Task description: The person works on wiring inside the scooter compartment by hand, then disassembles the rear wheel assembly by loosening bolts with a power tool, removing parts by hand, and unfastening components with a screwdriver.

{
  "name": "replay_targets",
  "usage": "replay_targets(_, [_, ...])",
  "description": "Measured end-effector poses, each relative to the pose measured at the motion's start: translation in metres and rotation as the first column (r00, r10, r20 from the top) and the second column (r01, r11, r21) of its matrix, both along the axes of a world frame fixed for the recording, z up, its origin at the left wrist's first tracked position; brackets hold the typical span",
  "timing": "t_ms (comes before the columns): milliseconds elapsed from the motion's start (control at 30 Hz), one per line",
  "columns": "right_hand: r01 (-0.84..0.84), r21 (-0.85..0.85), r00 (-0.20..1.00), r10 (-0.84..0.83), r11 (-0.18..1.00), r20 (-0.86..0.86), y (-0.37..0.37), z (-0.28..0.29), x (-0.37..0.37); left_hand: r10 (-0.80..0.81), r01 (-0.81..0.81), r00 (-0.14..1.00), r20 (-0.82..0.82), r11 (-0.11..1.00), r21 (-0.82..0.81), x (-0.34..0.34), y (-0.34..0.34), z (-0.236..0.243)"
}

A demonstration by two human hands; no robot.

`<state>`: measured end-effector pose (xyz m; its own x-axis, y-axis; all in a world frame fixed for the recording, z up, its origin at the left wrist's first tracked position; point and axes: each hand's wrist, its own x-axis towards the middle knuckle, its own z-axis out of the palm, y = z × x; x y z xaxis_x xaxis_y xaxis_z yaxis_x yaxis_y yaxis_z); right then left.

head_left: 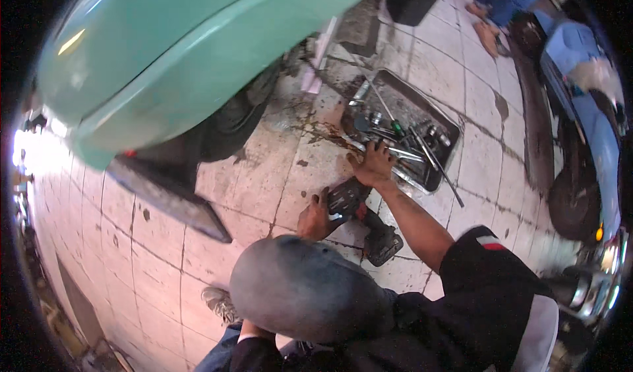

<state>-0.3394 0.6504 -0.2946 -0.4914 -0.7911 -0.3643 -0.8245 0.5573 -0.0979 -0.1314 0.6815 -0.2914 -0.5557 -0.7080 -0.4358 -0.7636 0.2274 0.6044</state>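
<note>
Evidently, your left hand (pixel 315 218) is in contact with the power tool (pixel 348 199); the thumb side lies against its body, but the palm side is hidden, and whether the fingers are clamped on it cannot be told. The tool rests on its side on the tiles (pixel 247 190), immediately right of that hand, its battery (pixel 384 245) lying further right and nearer to you. Your right hand (pixel 373 165) is placed beyond the tool, at the near-left edge of the tray (pixel 410 101), palm down, fingers pointing into the hand tools; whether they are together on any item cannot be told. Just right of those fingers you have a chrome bar (pixel 405 155). Further right, a long bar (pixel 436 165) lies over the near rim, one end outside the tray. Beyond the fingers is a screwdriver with a green handle (pixel 397 127); sockets (pixel 435 134) lie to the far right. Left of the right hand, a brown stain (pixel 321 129) marks the floor. Green bodywork (pixel 198 62) stands well to the left of and beyond both hands, a dark tyre (pixel 247 108) beneath it. Well right of your grip is a blue scooter (pixel 597 141); far beyond, another person's foot (pixel 488 39) is noted near a dark bin (pixel 415 1).
</note>
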Motion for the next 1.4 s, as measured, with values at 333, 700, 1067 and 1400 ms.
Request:
replay_targets(333, [0.115,-0.034,0.988,-0.118,0.993,-0.101,-0.001,-0.02,-0.009,-0.015,-0.009,0.99,-0.141,0.986,-0.169,0.116,-0.043,-0.062])
replay_targets(700, [-0.022,0.091,0.951,0.049,0.996,-0.307,0.005,-0.066,-0.012,0.443,-0.375,0.892,0.083,0.832,-0.409,0.48,-0.106,-0.06])
replay_targets(1067, [0.228,0.164,0.961,-0.195,0.96,-0.197,0.038,-0.034,0.226,0.648,-0.641,0.741,-0.176,0.606,-0.472,0.802,-0.162,-0.064])
replay_targets(1400, [0.339,0.131,0.934,-0.35,0.932,0.075,-0.035,-0.031,0.448,0.81,-0.695,0.584,0.043,0.527,-0.489,0.793,-0.251,-0.089])
